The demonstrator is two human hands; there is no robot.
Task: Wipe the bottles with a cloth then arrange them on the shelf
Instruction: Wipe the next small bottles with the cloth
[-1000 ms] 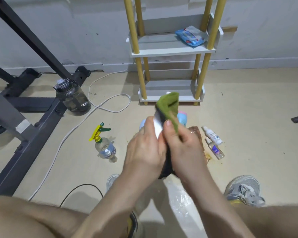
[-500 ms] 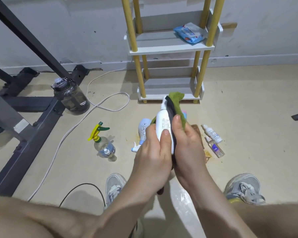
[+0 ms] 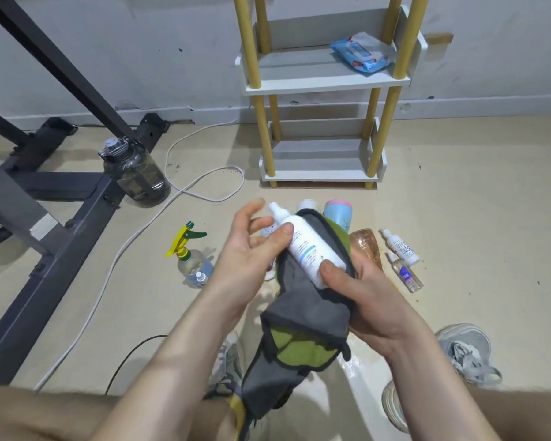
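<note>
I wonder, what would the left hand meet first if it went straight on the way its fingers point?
Probably the bottle held in the right hand; the left hand has its thumb touching it.

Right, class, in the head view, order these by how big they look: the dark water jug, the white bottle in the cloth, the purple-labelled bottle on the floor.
1. dark water jug, bulkiest.
2. white bottle, longer but slimmer; nearness to the camera enlarges it, so unsure.
3. purple-labelled bottle, clearly smallest.
</note>
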